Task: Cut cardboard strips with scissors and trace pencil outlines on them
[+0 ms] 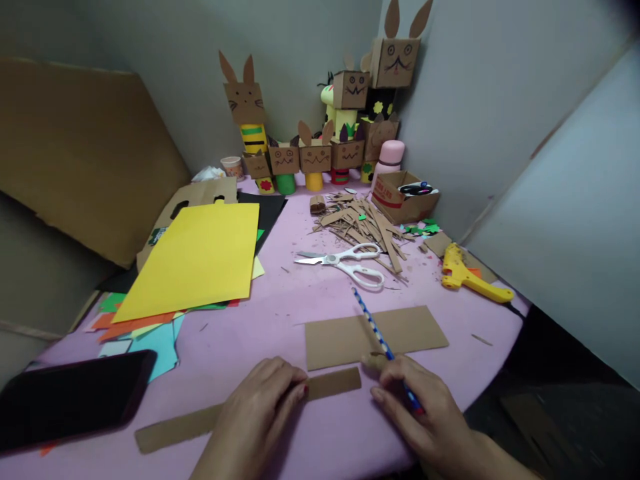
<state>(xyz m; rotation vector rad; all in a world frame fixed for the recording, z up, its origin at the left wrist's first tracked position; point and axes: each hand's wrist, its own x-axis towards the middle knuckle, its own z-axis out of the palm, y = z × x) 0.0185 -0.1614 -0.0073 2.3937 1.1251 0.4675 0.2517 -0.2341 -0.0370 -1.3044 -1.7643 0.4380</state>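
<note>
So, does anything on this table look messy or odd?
Yes: cardboard offcuts lie scattered behind the open scissors; coloured papers splay under the yellow sheet. The right hand holds a pencil, the left hand presses a strip: nothing odd.

White scissors, yellow glue gun, yellow paper sheet, black phone, cardboard scraps, bunny figures at back

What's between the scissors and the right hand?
Head view: a flat cardboard rectangle lies between scissors and right hand, crossed by the blue striped pencil that hand holds; otherwise pink tabletop.
</note>
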